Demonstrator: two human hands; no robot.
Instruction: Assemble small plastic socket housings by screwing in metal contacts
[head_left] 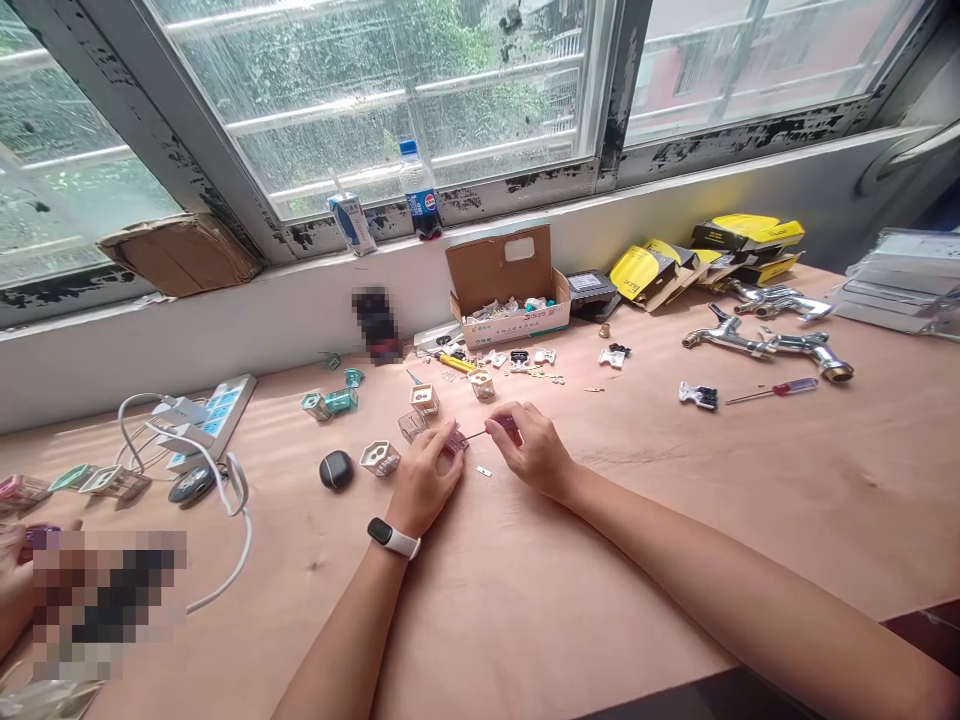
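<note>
Near the middle of the table, my left hand has its fingers closed round a small pinkish see-through cage-like part, mostly hidden by them. My right hand grips a screwdriver by its dark reddish handle. The thin shaft points left, with its tip at the pinkish part; whether it touches is too small to tell. Just below lies a small white plate. Beside my left hand stand a clear cage part and a cream-topped cage. Two similar cream-topped pieces stand farther back.
A black rounded case lies left of my hands. Behind are an open cardboard box and a yellow cutter. Another screwdriver and chrome taps lie right. A power strip with cables and another person's hand are left.
</note>
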